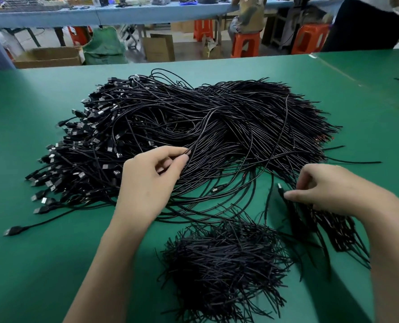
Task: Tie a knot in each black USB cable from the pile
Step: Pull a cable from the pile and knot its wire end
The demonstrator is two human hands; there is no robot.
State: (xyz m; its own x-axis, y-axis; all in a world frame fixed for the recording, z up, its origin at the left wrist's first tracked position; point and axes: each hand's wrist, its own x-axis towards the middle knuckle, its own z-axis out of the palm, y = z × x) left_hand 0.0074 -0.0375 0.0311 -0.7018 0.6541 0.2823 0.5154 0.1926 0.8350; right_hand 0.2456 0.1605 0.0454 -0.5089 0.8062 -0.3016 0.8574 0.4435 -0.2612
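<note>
A big pile of black USB cables (pixel 194 127) sprawls across the green table (pixel 31 264), with its plugs fanned out to the left. My left hand (pixel 147 180) pinches one black cable (pixel 202 134) at the pile's near edge, and that strand rises away over the heap. My right hand (pixel 322 190) grips a bundle of cables (pixel 326 227) at the right, a USB plug (pixel 280 186) poking up beside its thumb. A smaller heap of black cables (pixel 224 259) lies between my forearms.
One loose cable with a plug (pixel 13 230) trails off at the left. Past the table's far edge are cardboard boxes (pixel 49 57), orange stools (pixel 245 44), a blue bench and a seated person (pixel 248 15). Another person stands at the top right.
</note>
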